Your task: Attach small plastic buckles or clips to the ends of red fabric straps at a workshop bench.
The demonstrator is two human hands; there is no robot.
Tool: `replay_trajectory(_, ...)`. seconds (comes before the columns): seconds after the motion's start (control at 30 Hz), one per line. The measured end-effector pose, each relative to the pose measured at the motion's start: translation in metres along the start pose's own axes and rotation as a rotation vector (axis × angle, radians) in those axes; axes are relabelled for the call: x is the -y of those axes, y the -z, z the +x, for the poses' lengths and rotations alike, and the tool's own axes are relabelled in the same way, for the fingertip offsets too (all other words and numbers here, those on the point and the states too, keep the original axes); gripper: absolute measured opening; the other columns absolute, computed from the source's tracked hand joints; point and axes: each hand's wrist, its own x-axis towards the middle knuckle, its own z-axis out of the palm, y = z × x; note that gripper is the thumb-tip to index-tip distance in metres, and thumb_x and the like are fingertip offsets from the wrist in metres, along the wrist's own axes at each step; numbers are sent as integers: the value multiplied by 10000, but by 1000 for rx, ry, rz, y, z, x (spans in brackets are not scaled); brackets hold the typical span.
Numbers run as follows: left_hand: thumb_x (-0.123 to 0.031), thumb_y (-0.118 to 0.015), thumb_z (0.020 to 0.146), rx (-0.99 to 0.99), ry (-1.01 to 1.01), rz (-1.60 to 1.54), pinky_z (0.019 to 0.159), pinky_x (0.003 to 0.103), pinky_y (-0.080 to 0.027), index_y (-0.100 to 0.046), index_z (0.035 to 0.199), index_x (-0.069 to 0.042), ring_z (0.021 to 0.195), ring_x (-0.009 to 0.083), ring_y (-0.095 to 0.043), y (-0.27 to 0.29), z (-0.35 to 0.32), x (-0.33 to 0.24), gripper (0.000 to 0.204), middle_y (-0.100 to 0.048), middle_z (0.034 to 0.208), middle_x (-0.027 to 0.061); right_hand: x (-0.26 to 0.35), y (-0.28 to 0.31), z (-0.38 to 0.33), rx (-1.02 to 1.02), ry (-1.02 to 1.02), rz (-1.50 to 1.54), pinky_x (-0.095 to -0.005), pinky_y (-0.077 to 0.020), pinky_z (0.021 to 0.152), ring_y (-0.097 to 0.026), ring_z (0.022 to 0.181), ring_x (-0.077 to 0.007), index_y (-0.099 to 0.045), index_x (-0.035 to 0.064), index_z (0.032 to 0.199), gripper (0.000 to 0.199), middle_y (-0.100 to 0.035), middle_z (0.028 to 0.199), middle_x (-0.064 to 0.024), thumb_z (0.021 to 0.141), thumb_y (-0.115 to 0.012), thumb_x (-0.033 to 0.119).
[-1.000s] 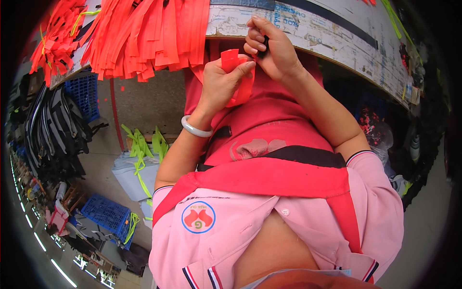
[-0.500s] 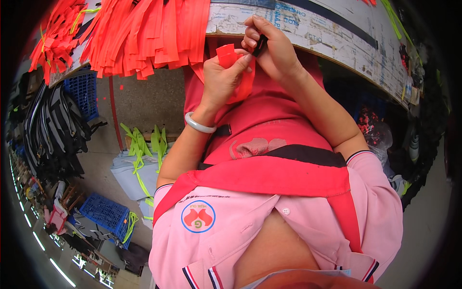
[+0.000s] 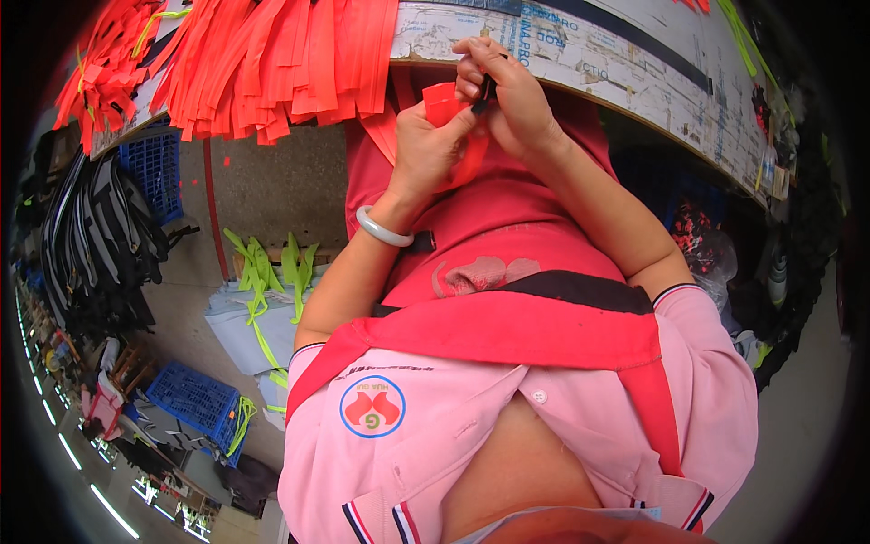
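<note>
Close to the table's front edge, my two hands almost meet. Pinched in my left hand (image 3: 430,147) is a bright red-orange fabric strip (image 3: 442,102); one end sticks up above the fingers and more hangs down before the apron. My right hand (image 3: 518,102) curls around a small black piece (image 3: 488,89), mostly hidden by its fingers. The kind of black piece cannot be made out. Its lower end lies right beside my left thumb tip, at the strip; touching or just apart, I cannot tell.
A thick row of red-orange strips (image 3: 272,68) hangs over the edge of the worn white tabletop (image 3: 625,100), left of my hands. Beyond are hanging black and grey straps (image 3: 95,236), blue crates (image 3: 195,399) and yellow-green strips (image 3: 258,267). A clear bag (image 3: 716,258) sits at right.
My left hand has shifted slightly right with the red-orange strip, nearer to my right hand. The black piece has turned a little, and its lower end now reaches my left thumb.
</note>
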Motion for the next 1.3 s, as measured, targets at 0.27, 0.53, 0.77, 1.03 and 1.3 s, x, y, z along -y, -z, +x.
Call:
replay_trajectory(0.27, -88, -672, 868, -50, -8, 1, 436, 179, -341, -632, 1014, -16, 493, 20, -476, -1, 2, 9, 168, -625, 715, -13, -1, 1, 1, -5, 0, -17, -254, -458, 691, -430, 696, -96, -521, 40, 1056, 203, -427, 734, 12, 1002, -435, 216)
replay_trajectory(0.53, -142, -688, 865, -76, 124, -257, 398, 191, -321, -628, 1051, 6, 443, 47, -467, 1, 7, 8, 246, -638, 685, 24, -6, 0, -4, -16, -76, 91, -235, -441, 677, -490, 751, -108, -523, 55, 1119, 214, -488, 844, -6, 998, -437, 209)
replay_trajectory(0.77, -160, -661, 888, -61, 106, -130, 400, 188, -316, -641, 1025, 0, 443, 41, -458, 2, 4, 5, 212, -648, 697, 33, -6, 7, -3, -152, -186, 178, -280, -493, 785, -562, 845, -163, -513, 33, 1200, 274, -546, 960, -64, 985, -459, 194)
replay_trajectory(1.03, -146, -624, 914, 11, 97, -48, 476, 173, -366, -640, 1087, 16, 495, 41, -465, 18, -5, -11, 237, -651, 728, 34, 8, 28, -15, 73, -113, -470, -210, -434, 748, -527, 755, -100, -629, 49, 1156, 348, -569, 832, -17, 979, -501, 320)
replay_trajectory(1.3, -150, -627, 912, 6, -38, 64, 525, 174, -381, -628, 1131, 18, 562, 41, -481, 19, -10, -18, 276, -657, 802, 33, 20, 22, -20, 185, -185, -629, -201, -363, 612, -420, 670, -41, -698, 59, 1010, 369, -570, 762, 42, 941, -557, 393)
